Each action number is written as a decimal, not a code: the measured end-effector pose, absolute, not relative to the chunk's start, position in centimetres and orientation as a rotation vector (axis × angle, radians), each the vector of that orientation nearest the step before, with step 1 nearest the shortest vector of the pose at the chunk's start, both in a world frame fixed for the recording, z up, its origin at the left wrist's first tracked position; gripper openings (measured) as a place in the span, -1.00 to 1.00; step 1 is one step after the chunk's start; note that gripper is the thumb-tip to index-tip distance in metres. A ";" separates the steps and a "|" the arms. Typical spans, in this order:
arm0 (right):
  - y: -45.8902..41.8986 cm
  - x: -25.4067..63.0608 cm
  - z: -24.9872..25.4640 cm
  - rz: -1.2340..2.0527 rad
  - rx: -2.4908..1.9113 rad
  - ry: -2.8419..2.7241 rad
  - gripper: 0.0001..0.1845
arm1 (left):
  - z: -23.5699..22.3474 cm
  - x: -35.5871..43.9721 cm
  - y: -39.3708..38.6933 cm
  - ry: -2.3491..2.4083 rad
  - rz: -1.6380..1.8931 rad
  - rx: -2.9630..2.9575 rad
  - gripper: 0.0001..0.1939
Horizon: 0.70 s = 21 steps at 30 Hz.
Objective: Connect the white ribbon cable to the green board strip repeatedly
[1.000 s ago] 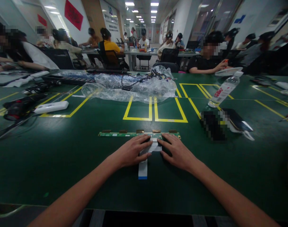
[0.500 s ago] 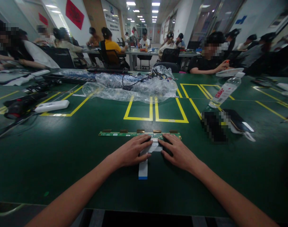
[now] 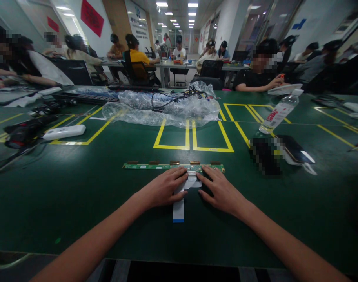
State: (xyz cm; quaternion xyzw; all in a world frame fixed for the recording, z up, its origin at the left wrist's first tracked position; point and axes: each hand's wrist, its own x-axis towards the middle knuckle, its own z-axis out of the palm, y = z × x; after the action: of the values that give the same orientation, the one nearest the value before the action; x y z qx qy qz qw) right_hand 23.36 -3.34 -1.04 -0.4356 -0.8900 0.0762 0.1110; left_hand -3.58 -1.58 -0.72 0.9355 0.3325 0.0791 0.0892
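Observation:
A long, narrow green circuit board (image 3: 145, 167) lies crosswise on the green table, with several brownish tabs along its far edge. A white flat ribbon cable (image 3: 178, 209) joins it near the middle; the cable is folded and its blue-tipped end points toward me. My left hand (image 3: 166, 187) rests over the cable, fingers stretched out, fingertips beside the connector (image 3: 192, 173) and thumb on the cable. On the other side, my right hand (image 3: 218, 188) lies with fingers spread, fingertips at the board and connector, thumb apart. Fingers hide part of the board and cable.
Clear plastic wrap (image 3: 167, 107) with black cables on it lies farther back. A water bottle (image 3: 280, 111) and a phone (image 3: 295, 149) are at the right. A white device (image 3: 64, 132) and a black tool (image 3: 28, 131) lie left. Yellow tape (image 3: 171, 147) marks the table. People sit beyond.
My right thumb has shifted slightly left and toward me, off the folded cable's edge. The cable's blue-tipped end has moved slightly right. The left hand stays almost still.

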 end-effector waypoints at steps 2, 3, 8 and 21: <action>-3.4 23.3 -1.0 0.206 -1.289 -2.629 -0.36 | -0.6 -3.5 -1.6 0.988 0.211 2.807 -0.37; -3.5 23.3 -1.0 0.196 -1.294 -2.638 -0.35 | -0.6 -3.4 -1.6 0.987 0.197 2.818 -0.37; -3.7 23.0 -0.8 0.193 -1.314 -2.643 -0.34 | -0.5 -3.2 -1.8 0.999 0.191 2.841 -0.37; -3.1 22.9 -0.5 0.129 -1.306 -2.634 -0.38 | -0.6 -3.1 -1.7 1.004 0.242 2.864 -0.37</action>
State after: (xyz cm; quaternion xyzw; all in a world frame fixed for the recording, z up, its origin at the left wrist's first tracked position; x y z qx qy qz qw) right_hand 22.90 -3.09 -0.49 -0.4417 -0.8906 0.0435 0.0993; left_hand -3.08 -1.67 -0.57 0.9395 0.3295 0.0795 0.0487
